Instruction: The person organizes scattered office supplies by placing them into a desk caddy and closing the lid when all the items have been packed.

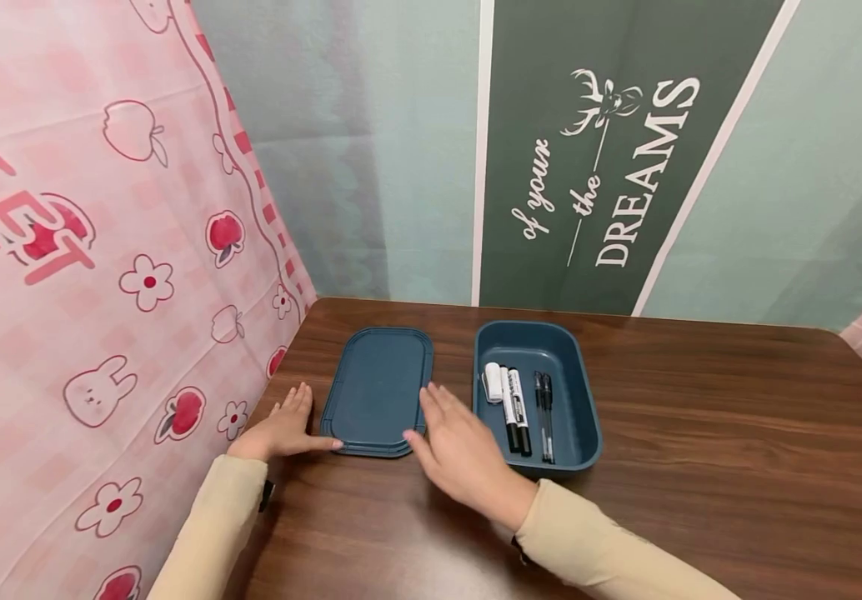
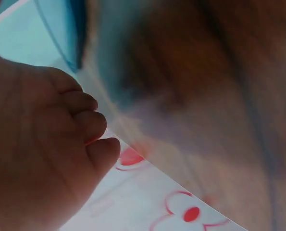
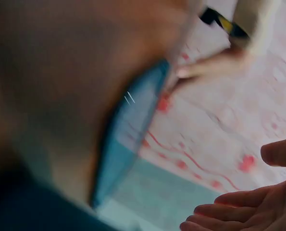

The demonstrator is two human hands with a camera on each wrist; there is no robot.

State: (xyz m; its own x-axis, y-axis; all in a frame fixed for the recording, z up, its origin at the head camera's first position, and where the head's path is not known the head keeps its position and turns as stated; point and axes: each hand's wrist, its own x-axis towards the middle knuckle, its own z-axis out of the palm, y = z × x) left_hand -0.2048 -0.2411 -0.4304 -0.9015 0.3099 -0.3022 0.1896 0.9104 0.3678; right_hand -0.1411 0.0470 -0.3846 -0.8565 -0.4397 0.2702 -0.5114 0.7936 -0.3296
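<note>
A dark blue lid (image 1: 376, 390) lies flat on the wooden table (image 1: 701, 467). To its right stands an open blue box (image 1: 579, 392) holding two markers (image 1: 515, 408), two thin pens (image 1: 544, 404) and a small white item (image 1: 493, 381). My left hand (image 1: 311, 421) lies flat on the table, its thumb touching the lid's near left corner. With straight fingers, my right hand (image 1: 427, 417) sits at the lid's right edge, between lid and box. In the left wrist view the left hand (image 2: 46, 144) holds nothing. The right wrist view shows the right hand's open palm (image 3: 248, 207) near the blurred lid (image 3: 128, 130).
A pink cloth with apples and flowers (image 1: 86, 275) hangs along the table's left edge. A green and teal backdrop (image 1: 596, 167) stands behind the table. Bare wood stretches to the right of the box and in front of my arms.
</note>
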